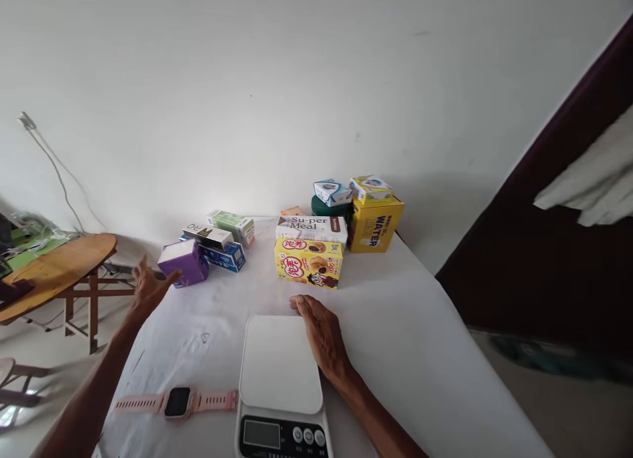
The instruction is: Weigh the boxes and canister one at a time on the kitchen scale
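Note:
My left hand is open, thumb and fingers spread, right by a purple soft pack with a pale top at the left of the table. My right hand rests at the upper right edge of a white kitchen scale, fingers stretched out and holding nothing that I can see. The scale's platform is bare, and its display looks dark. To the left of the scale lies a pink-strapped smartwatch. Behind my right hand stands a yellow snack box, in front of a white and brown "Su-per Meal" box.
Beyond the purple pack lie a blue box, a black and white box and a green and white box. At back right, small packs top a dark green object and a yellow "WATER" box. A wooden table stands left.

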